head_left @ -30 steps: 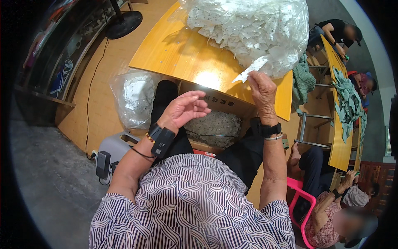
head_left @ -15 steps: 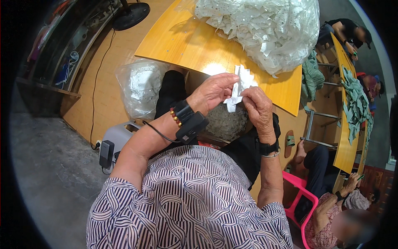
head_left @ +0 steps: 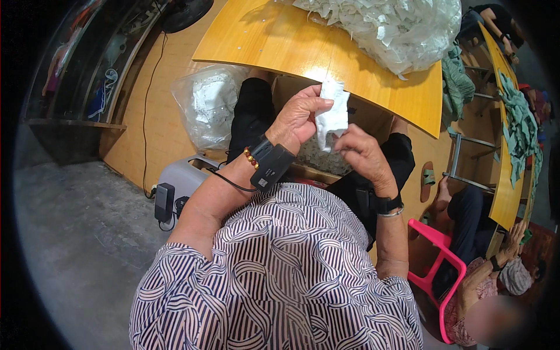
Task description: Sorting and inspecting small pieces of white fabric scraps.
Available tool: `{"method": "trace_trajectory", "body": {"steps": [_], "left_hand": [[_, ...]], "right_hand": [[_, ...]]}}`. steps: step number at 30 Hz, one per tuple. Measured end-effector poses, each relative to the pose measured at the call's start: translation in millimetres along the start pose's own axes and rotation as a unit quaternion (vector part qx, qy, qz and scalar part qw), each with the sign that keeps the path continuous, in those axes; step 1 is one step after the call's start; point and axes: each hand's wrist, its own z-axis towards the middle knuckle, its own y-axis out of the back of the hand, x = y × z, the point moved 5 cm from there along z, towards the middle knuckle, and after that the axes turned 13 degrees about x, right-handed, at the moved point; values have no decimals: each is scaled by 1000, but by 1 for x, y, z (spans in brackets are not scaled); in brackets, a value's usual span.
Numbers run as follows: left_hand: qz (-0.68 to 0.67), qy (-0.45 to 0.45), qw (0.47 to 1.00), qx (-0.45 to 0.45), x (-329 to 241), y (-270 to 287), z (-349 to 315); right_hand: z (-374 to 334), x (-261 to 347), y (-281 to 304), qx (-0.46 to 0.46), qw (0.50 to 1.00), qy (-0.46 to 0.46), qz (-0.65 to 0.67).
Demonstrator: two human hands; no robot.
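Observation:
Over my lap, my left hand (head_left: 298, 116) pinches a white fabric piece (head_left: 333, 111) between thumb and fingers. The piece hangs fairly flat, with uneven edges and a notch at its lower end. At that lower end my right hand (head_left: 366, 153) has its fingers curled and pinched against the edge; the fingertips are partly blurred. Below the hands, between my knees, lies a heap of grey-white scraps (head_left: 309, 154), partly hidden by my left hand and the piece.
A yellow wooden table (head_left: 251, 44) stands ahead, bearing a big clear bag of white pieces (head_left: 396, 44). Another clear bag (head_left: 210, 102) sits on the floor at left. To the right are a pink chair (head_left: 434, 236), a green sandal (head_left: 428, 178), a second table with green cloth (head_left: 516, 122) and co-workers.
The white piece, crumpled between both hands before, now hangs flatter from my left hand. My right hand has moved down to its lower end. The whole view has shifted slightly.

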Motion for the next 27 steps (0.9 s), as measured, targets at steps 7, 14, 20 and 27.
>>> {"method": "trace_trajectory", "body": {"steps": [7,14,20,27], "left_hand": [[54,45,997,36,8,-12,-9],[99,7,995,-3,-4,9,-16],[96,-13,995,-4,-3,23,-24],[123,19,992,-13,-5,24,-31]], "right_hand": [[6,-34,-9,-153,840,-114,508],[-5,-51,6,-279,763,-45,581],[-8,-49,9,-289,771,-62,564],[-1,-47,26,-253,802,-39,540]]}}
